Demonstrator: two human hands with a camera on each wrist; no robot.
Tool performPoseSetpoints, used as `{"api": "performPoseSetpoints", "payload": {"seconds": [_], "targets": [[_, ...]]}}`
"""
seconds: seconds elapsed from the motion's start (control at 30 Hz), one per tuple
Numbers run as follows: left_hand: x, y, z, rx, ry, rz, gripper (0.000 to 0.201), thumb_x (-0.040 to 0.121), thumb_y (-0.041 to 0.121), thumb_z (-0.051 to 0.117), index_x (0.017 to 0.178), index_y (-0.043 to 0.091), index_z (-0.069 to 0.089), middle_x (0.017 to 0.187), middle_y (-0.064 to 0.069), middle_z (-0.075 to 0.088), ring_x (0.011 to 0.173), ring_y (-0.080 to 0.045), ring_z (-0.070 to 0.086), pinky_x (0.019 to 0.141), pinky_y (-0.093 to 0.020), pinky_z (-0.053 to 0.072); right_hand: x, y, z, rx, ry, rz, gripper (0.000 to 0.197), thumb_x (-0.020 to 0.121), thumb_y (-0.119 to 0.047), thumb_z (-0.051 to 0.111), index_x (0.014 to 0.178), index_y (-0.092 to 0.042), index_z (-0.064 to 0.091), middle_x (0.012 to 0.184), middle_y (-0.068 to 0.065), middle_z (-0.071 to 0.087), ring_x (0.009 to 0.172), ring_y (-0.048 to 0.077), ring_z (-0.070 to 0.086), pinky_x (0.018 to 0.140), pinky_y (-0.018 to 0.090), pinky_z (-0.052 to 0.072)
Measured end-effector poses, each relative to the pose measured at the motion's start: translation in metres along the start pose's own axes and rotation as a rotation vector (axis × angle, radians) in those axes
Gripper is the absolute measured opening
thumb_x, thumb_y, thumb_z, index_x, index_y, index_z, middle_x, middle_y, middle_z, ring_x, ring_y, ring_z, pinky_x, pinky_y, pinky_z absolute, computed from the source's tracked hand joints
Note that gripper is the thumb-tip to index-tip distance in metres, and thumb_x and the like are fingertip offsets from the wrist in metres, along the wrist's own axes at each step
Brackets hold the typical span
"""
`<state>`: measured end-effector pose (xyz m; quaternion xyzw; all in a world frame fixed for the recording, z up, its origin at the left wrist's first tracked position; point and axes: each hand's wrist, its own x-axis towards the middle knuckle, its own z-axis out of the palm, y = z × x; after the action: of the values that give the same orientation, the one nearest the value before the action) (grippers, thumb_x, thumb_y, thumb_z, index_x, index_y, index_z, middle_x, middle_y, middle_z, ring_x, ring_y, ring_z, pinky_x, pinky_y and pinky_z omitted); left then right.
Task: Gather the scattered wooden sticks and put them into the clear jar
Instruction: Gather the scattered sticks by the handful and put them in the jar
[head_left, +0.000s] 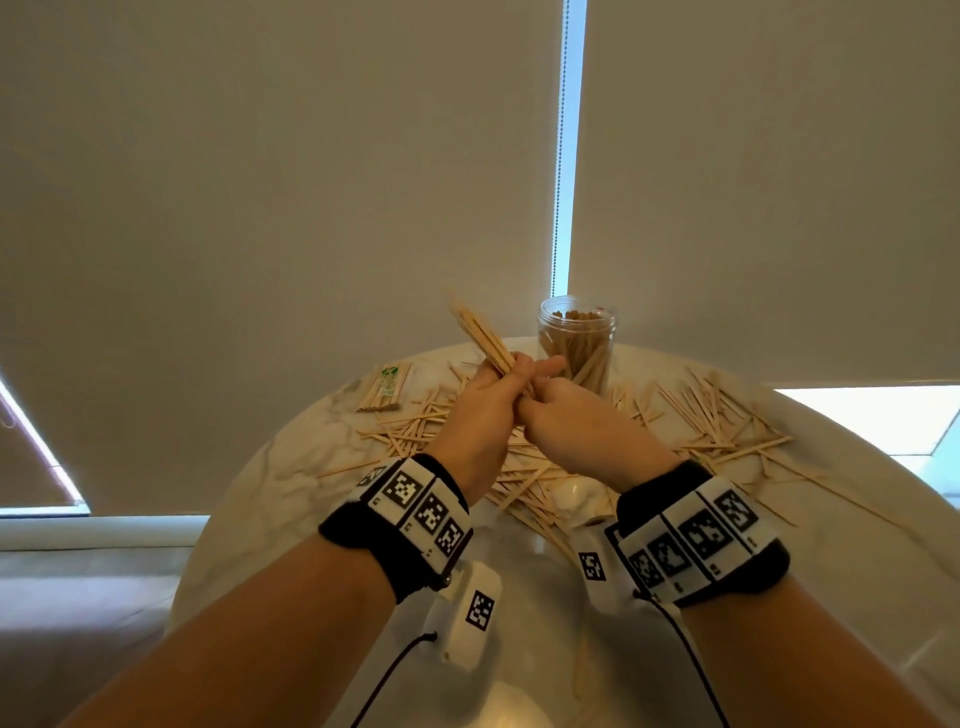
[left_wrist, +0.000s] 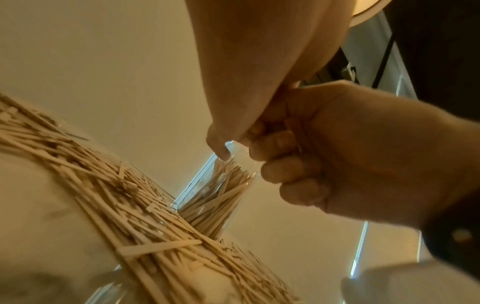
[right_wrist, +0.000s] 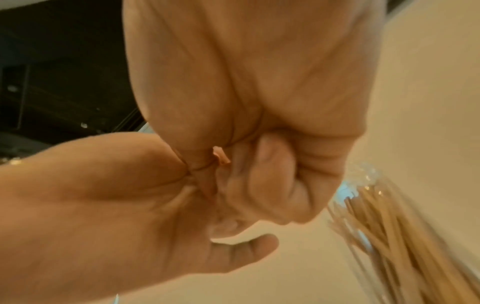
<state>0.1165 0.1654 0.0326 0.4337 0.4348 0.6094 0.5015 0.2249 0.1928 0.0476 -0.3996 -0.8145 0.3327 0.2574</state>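
Both hands meet above the middle of the table, just in front of the clear jar (head_left: 576, 338). My left hand (head_left: 488, 400) grips a bundle of wooden sticks (head_left: 475, 330) that juts up and to the left. My right hand (head_left: 561, 421) has its fingers curled at the bundle's lower end, against the left hand. In the left wrist view the right hand (left_wrist: 350, 154) curls round thin sticks below the left palm (left_wrist: 246, 72). The jar (left_wrist: 221, 185) stands upright, open-topped, with many sticks in it. Loose sticks (head_left: 727, 421) lie scattered over the table on both sides.
The round marble table (head_left: 291, 467) stands against closed blinds. A paper-banded pack of sticks (head_left: 385, 387) lies at the back left. Near the jar (right_wrist: 389, 236), loose sticks (left_wrist: 116, 195) pile thickly. The table's near part shows bare marble.
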Motion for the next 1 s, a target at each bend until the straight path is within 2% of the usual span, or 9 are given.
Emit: {"api": "performPoseSetpoints", "payload": {"seconds": [0.13, 0.27, 0.4, 0.5, 0.6, 0.7, 0.8, 0.9, 1.0], "targets": [[0.006, 0.013, -0.005, -0.085, 0.093, 0.029, 0.032, 0.092, 0.031, 0.067, 0.117, 0.014, 0.055, 0.121, -0.013, 0.070, 0.114, -0.030, 0.066, 0.097, -0.046, 0.052, 0.001, 0.009, -0.008, -0.140, 0.005, 0.005, 0.034, 0.103, -0.032, 0.039, 0.081, -0.016, 0.059, 0.068, -0.001, 0.059, 0.063, 0.014, 0.056, 0.057, 0.028, 0.039], [0.016, 0.044, -0.023, -0.272, 0.308, 0.070, 0.049, 0.097, 0.057, 0.049, 0.128, 0.019, 0.053, 0.116, -0.009, 0.071, 0.108, -0.026, 0.069, 0.091, -0.043, 0.054, 0.002, 0.022, -0.018, -0.265, -0.022, 0.085, 0.034, 0.097, -0.037, 0.046, 0.068, -0.018, 0.050, 0.064, -0.002, 0.053, 0.061, 0.014, 0.050, 0.057, 0.028, 0.036], [0.017, 0.044, -0.019, 0.057, 0.129, -0.073, 0.058, 0.109, 0.043, 0.027, 0.112, 0.002, 0.069, 0.106, -0.011, 0.076, 0.105, -0.028, 0.071, 0.097, -0.043, 0.053, 0.002, 0.020, -0.012, -0.402, -0.015, 0.041, 0.030, 0.095, -0.041, 0.051, 0.073, -0.023, 0.057, 0.066, -0.004, 0.058, 0.063, 0.012, 0.057, 0.055, 0.027, 0.039], [0.012, 0.037, -0.012, 0.310, -0.005, -0.113, 0.060, 0.109, 0.041, 0.030, 0.104, 0.001, 0.074, 0.101, -0.010, 0.077, 0.101, -0.028, 0.072, 0.092, -0.039, 0.055, 0.005, 0.026, -0.016, -0.470, 0.031, 0.092, 0.026, 0.092, -0.043, 0.058, 0.083, -0.021, 0.067, 0.070, -0.002, 0.064, 0.067, 0.014, 0.063, 0.058, 0.026, 0.048], [0.017, 0.033, -0.012, 0.433, 0.065, -0.105, 0.050, 0.105, 0.046, 0.040, 0.104, 0.010, 0.074, 0.099, -0.005, 0.077, 0.097, -0.024, 0.072, 0.084, -0.037, 0.058, 0.005, 0.032, -0.025, -0.492, 0.049, 0.107, 0.021, 0.089, -0.043, 0.062, 0.079, -0.026, 0.069, 0.069, -0.004, 0.066, 0.067, 0.011, 0.063, 0.059, 0.027, 0.047], [0.022, 0.028, -0.008, 0.682, 0.109, 0.014, 0.047, 0.102, 0.048, 0.046, 0.090, 0.012, 0.074, 0.080, -0.002, 0.074, 0.064, -0.013, 0.065, 0.057, -0.026, 0.050, 0.006, 0.031, -0.024, -0.503, 0.036, 0.117, 0.017, 0.087, -0.040, 0.065, 0.079, -0.025, 0.067, 0.070, -0.003, 0.065, 0.067, 0.013, 0.063, 0.061, 0.028, 0.050], [0.022, 0.025, -0.004, 0.953, 0.046, 0.074, 0.051, 0.097, 0.050, 0.054, 0.080, 0.007, 0.075, 0.054, 0.004, 0.065, 0.037, -0.006, 0.048, 0.044, -0.018, 0.038, 0.007, 0.034, -0.022, -0.512, 0.014, 0.137, 0.021, 0.084, -0.038, 0.069, 0.094, -0.020, 0.070, 0.078, -0.001, 0.068, 0.074, 0.015, 0.065, 0.068, 0.031, 0.055], [0.024, 0.026, -0.002, 0.929, -0.004, 0.114, 0.049, 0.096, 0.050, 0.059, 0.078, 0.007, 0.073, 0.057, 0.001, 0.070, 0.038, -0.007, 0.051, 0.040, -0.016, 0.038, 0.007, 0.036, -0.027, -0.493, 0.047, 0.145, 0.022, 0.082, -0.037, 0.069, 0.096, -0.020, 0.070, 0.080, 0.000, 0.069, 0.074, 0.016, 0.065, 0.070, 0.033, 0.056], [0.022, 0.024, -0.002, 0.642, -0.144, 0.053, 0.040, 0.092, 0.046, 0.068, 0.090, 0.006, 0.075, 0.074, -0.002, 0.075, 0.050, -0.013, 0.061, 0.042, -0.018, 0.040, 0.008, 0.041, -0.032, -0.510, 0.049, 0.156, 0.020, 0.080, -0.034, 0.068, 0.096, -0.022, 0.069, 0.082, 0.000, 0.069, 0.073, 0.015, 0.064, 0.066, 0.029, 0.052]]}}
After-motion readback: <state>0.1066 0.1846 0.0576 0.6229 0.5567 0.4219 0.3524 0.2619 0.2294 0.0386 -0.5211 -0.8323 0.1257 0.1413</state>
